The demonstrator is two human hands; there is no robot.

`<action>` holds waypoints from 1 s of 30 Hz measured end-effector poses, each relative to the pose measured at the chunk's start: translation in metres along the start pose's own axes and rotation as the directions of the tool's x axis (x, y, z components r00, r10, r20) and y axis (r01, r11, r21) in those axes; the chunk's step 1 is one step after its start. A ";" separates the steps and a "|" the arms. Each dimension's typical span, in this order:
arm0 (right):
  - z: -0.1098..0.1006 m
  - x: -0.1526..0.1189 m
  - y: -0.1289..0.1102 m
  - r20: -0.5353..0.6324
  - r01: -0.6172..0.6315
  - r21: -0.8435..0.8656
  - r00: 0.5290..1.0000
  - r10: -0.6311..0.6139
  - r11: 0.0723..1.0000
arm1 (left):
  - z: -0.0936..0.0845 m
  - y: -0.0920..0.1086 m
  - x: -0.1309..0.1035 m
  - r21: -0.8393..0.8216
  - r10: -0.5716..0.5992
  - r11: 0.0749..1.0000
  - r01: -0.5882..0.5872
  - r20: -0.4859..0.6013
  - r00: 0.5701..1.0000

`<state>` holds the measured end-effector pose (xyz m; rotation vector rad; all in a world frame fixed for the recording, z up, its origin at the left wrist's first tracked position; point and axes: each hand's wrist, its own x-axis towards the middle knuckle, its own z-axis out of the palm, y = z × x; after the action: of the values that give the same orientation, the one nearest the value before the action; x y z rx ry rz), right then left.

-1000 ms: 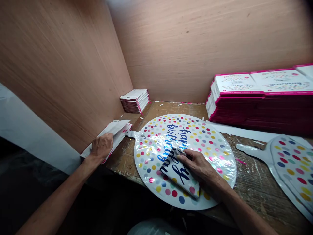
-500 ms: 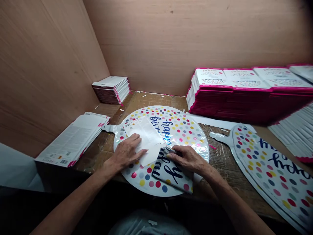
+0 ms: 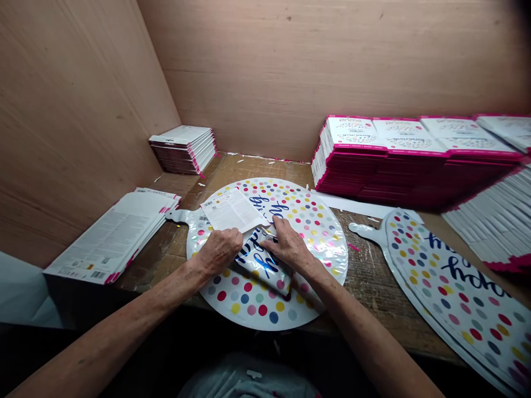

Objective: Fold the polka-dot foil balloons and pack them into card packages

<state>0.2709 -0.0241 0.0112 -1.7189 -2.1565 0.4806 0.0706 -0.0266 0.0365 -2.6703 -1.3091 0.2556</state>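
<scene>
The left hand [image 3: 218, 250] and right hand [image 3: 287, 246] lay side by side, fingers curled down on a folded balloon [image 3: 261, 264] that sat directly beneath and between them. A white card [image 3: 233, 210] rested just beyond the left hand's fingertips. Both lay upon a flat dotted balloon [image 3: 265, 301] on the table [image 3: 373, 282].

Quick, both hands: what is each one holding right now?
Left hand: closed on the white card and the folded balloon.
Right hand: fingers pressed on the folded balloon, over the flat dotted balloon.
</scene>
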 end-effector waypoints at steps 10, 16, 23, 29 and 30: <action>0.002 0.000 -0.011 -0.155 -0.228 0.024 0.961 0.229 0.973 | 0.003 0.011 -0.021 -0.266 -0.171 0.963 0.038 -0.497 0.851; 0.001 -0.007 -0.006 -0.226 -0.073 0.306 0.963 0.147 0.949 | 0.018 0.038 -0.016 -0.981 -0.785 0.156 0.118 -0.050 0.617; 0.008 -0.081 -0.007 -0.409 0.539 -0.146 0.730 -0.547 0.829 | 0.013 0.044 -0.017 -0.934 -0.742 -0.331 -0.134 0.170 0.649; 0.011 -0.092 0.000 -0.473 0.675 -0.186 0.575 -0.667 0.714 | -0.011 0.061 -0.022 -0.578 -0.479 -0.740 -0.345 0.092 0.873; 0.010 -0.091 0.000 -0.458 0.688 -0.194 0.567 -0.685 0.699 | -0.012 0.061 -0.018 -0.518 -0.441 -0.788 -0.332 0.099 0.892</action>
<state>0.2857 -0.1139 -0.0025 -0.7142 -2.1673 -0.1753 0.1097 -0.0785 0.0363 0.5942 0.5984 1.2848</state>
